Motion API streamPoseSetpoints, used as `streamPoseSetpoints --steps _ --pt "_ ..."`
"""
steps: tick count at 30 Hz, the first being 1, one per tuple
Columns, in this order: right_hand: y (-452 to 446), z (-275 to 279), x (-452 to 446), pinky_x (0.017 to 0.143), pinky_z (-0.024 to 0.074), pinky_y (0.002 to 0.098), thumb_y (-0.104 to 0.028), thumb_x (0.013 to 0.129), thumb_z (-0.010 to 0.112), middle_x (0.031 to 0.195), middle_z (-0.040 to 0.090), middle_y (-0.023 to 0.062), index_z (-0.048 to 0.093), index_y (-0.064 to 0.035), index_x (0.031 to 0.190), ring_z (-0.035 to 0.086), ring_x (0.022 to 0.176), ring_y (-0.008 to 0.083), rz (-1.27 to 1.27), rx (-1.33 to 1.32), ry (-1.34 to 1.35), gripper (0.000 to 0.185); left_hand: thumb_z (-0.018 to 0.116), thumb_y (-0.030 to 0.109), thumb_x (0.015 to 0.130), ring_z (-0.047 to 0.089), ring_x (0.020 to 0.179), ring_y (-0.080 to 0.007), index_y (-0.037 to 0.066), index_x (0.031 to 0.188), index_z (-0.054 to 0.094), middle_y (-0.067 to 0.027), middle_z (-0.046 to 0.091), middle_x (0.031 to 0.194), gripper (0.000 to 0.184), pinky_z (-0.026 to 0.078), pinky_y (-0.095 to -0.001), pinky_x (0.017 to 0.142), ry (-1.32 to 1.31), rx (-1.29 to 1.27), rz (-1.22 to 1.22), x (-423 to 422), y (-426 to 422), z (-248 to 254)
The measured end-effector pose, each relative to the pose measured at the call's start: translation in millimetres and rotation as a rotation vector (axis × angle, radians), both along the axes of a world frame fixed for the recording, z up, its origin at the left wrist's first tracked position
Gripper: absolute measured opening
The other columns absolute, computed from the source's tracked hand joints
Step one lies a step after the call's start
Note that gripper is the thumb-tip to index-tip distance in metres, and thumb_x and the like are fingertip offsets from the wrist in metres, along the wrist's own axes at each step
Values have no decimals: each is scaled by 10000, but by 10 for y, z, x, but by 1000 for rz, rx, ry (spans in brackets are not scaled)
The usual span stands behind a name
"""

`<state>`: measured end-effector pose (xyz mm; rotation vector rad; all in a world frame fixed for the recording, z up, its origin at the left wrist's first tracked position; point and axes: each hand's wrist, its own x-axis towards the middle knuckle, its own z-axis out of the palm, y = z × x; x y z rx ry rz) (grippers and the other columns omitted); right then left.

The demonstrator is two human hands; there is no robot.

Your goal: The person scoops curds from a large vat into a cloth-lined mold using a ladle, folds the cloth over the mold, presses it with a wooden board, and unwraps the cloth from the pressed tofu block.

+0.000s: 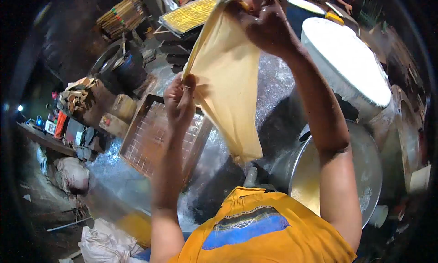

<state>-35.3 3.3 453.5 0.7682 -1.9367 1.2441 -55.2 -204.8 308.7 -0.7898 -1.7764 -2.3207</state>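
Note:
A pale yellow cloth (230, 80) hangs down between my raised arms, its lower end bunched and narrow above the wet floor. My left hand (181, 96) grips the cloth's left edge with the thumb pressed on it. Higher up, at the top of the view, my right hand (262, 18) is closed on the cloth's upper part. Below and left of the cloth lies a wooden frame with a grid (153, 130). To the right, under my right forearm, stands a large metal basin (372, 171) with something yellowish inside.
A big tub with a white top (346, 57) stands at the right. A tray of yellow pieces (189, 16) is at the top. Dark round vessels (121, 66) sit upper left, white sacks (107, 242) lower left. Another person (347, 0) is at the far upper right.

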Motion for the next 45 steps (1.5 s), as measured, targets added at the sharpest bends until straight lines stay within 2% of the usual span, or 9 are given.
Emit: streamPoseSetpoints --steps 5,11,20,29,34,35,36,40,45 --pt "-46 121 217 613 440 305 -135 777 581 684 570 58 605 -13 782 536 666 129 -311 178 -45 124 454 257 991 496 461 -74 56 825 577 -10 549 569 288 400 -208 438 143 -33 142 17 -553 652" --pt "-473 122 339 589 441 339 -180 746 633 662 557 85 578 -13 755 520 625 147 -305 291 -111 176 713 248 828 613 760 -135 28 1069 593 -91 630 888 347 518 -272 678 477 -612 103 205 -421 948" --pt "-511 278 91 708 485 353 -341 786 698 778 607 97 615 -42 836 580 753 176 -353 350 259 314 593 267 923 499 545 -79 -16 835 646 -9 570 620 301 408 -253 505 479 -387 486 105 -408 969" --pt "-462 367 242 667 437 347 -393 924 563 748 551 30 556 -36 900 510 720 133 194 74 -327 358 624 321 904 531 592 -55 21 864 638 8 591 679 303 439 -222 528 291 -248 119 201 -522 1472" --pt "-486 343 -220 626 471 408 -266 899 616 734 603 94 609 -28 846 582 654 225 -165 358 518 244 659 295 873 546 555 -61 50 977 620 -6 620 753 269 432 -214 473 0 -331 -110 46 -584 1449" --pt "-522 430 -92 640 471 417 -229 856 659 738 607 141 613 -22 781 601 674 284 -162 365 239 225 685 295 851 554 556 -61 53 1018 618 -11 635 776 302 428 -206 462 47 -357 -63 37 -507 1370" --pt "-716 378 -196 627 472 415 -235 820 685 735 607 179 613 -17 732 614 700 306 42 158 685 245 735 292 803 548 565 -47 56 1084 595 -8 640 805 393 398 -178 444 146 -436 -15 110 -466 1309" --pt "-742 468 -265 632 502 352 -273 810 700 820 647 114 619 -22 834 630 762 234 109 154 255 265 757 251 780 570 613 -95 66 1028 588 7 603 791 353 459 -239 509 148 -611 285 45 -451 1383" --pt "-549 253 -296 737 519 333 -373 794 725 970 643 112 596 -30 1007 612 943 196 347 -146 35 424 568 403 899 618 888 -168 36 1144 558 -68 622 1001 442 523 -340 771 203 -106 -287 -26 -673 1691"
